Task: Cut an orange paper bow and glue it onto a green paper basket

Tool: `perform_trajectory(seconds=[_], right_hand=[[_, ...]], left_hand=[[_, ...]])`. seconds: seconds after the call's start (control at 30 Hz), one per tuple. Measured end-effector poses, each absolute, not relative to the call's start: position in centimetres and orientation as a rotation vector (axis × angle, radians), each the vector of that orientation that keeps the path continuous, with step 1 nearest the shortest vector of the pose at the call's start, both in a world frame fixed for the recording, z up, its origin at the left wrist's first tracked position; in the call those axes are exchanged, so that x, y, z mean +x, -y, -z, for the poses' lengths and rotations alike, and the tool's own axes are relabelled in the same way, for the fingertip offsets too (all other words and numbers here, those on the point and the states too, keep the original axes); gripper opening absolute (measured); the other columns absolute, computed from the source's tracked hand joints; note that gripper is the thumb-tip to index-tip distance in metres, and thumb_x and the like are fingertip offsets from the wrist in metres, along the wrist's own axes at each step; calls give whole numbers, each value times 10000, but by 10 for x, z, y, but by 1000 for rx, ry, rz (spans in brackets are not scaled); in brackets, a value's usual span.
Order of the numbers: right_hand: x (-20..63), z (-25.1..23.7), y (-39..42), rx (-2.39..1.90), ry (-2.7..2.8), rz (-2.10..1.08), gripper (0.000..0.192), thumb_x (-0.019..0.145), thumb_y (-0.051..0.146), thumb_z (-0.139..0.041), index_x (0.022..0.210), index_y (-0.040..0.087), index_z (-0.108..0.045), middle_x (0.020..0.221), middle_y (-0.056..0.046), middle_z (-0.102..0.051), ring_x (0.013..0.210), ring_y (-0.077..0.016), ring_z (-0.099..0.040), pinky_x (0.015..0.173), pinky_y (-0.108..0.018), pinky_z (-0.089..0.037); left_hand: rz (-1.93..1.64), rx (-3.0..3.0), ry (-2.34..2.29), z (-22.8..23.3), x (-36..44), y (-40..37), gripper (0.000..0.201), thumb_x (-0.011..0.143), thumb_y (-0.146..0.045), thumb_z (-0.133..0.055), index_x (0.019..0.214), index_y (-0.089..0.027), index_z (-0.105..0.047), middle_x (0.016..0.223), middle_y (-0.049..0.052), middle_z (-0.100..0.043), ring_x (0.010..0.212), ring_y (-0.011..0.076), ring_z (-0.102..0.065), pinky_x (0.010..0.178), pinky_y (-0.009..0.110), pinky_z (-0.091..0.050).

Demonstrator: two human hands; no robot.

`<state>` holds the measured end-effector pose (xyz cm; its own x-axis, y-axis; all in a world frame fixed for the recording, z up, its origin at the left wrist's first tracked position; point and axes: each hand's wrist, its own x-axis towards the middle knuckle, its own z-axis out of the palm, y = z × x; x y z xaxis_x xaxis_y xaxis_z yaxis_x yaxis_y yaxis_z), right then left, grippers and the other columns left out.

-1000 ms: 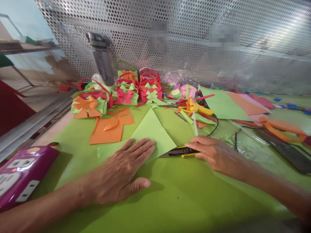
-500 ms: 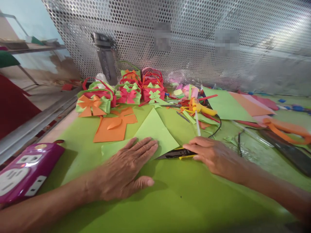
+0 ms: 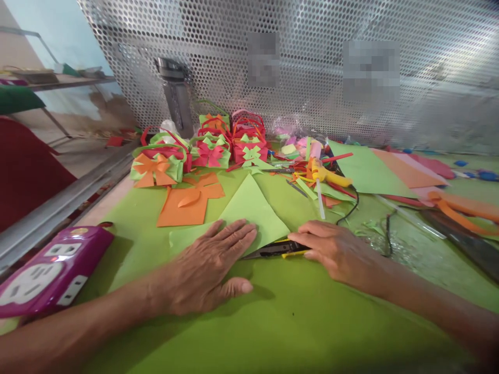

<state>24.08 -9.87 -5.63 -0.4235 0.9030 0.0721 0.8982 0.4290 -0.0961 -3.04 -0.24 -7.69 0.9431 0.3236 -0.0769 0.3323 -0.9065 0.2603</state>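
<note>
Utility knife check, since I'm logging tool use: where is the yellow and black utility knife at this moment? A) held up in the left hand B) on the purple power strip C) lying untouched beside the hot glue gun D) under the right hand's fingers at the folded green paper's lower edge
D: the utility knife lies flat on the table under the fingers of the right hand, along the lower edge of the folded green paper that the left hand presses flat.

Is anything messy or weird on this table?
Yes. Behind the right hand, paper strips and scraps lie scattered around a yellow glue gun, its black cord trailing loose. The left hand presses a green folded paper flat.
</note>
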Motion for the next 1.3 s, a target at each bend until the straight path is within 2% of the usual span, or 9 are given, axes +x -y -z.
perform_trajectory(seconds=[0.23, 0.37, 0.43, 0.53, 0.67, 0.8, 0.97, 1.3], right_hand=[[252, 63, 78, -1563, 2543, -30, 339, 824, 12, -596, 1131, 147, -635, 947, -88, -646, 864, -229, -631, 734, -335, -505], [260, 67, 68, -1562, 2532, -109, 356, 838, 13, -576, 1157, 159, -636, 1013, -103, -655, 912, -237, -640, 786, -357, -513], [262, 69, 67, -1554, 2530, -104, 348, 844, 23, -572, 1160, 155, -638, 1016, -108, -654, 913, -244, -639, 791, -372, -515], [263, 71, 67, -1533, 2540, -57, 335, 844, 32, -576, 1154, 142, -640, 986, -107, -654, 879, -245, -641, 751, -368, -518], [262, 70, 68, -1483, 2542, -20, 351, 821, 9, -591, 1145, 132, -642, 984, -107, -660, 881, -240, -644, 743, -351, -512], [258, 66, 70, -1437, 2586, -85, 348, 815, -10, -583, 1107, 166, -653, 1006, -101, -662, 871, -215, -646, 740, -322, -500], [251, 60, 75, -1408, 2593, -111, 326, 814, -10, -574, 1059, 186, -661, 991, -90, -666, 861, -197, -644, 731, -298, -497], [253, 61, 82, -1399, 2570, -131, 346, 829, 2, -554, 1105, 192, -641, 988, -87, -660, 865, -191, -638, 754, -294, -503]], left_hand=[[-52, 2526, -815, 64, -8, 20, 833, 903, -713, -129, 1519, -157, -202, 1595, 83, -151, 1469, 303, -35, 1166, 578, -111], [-158, 2386, -858, 48, -17, 18, 684, 966, -603, -126, 1499, -201, -275, 1585, 37, -214, 1455, 233, -186, 1171, 457, -234], [-204, 2501, -792, 46, -31, 11, 581, 998, -497, -194, 1486, -202, -308, 1573, 34, -262, 1445, 203, -228, 1175, 408, -238], [-124, 2751, -678, 55, -55, -2, 513, 1002, -347, -287, 1497, -214, -275, 1574, 35, -259, 1459, 208, -169, 1191, 445, -167], [-46, 2861, -606, 76, -70, -12, 539, 1001, -298, -316, 1522, -264, -184, 1579, 31, -240, 1456, 233, -176, 1192, 482, -120], [-16, 2905, -583, 82, -70, -11, 559, 1005, -285, -313, 1530, -276, -122, 1588, 20, -211, 1463, 215, -153, 1197, 482, -74], [-51, 2889, -571, 82, -70, -11, 562, 1006, -273, -305, 1531, -290, -106, 1586, 15, -210, 1461, 215, -160, 1196, 481, -83], [-77, 2911, -549, 82, -69, -9, 566, 1004, -254, -309, 1532, -280, -107, 1589, 10, -205, 1461, 199, -158, 1201, 434, -77]])
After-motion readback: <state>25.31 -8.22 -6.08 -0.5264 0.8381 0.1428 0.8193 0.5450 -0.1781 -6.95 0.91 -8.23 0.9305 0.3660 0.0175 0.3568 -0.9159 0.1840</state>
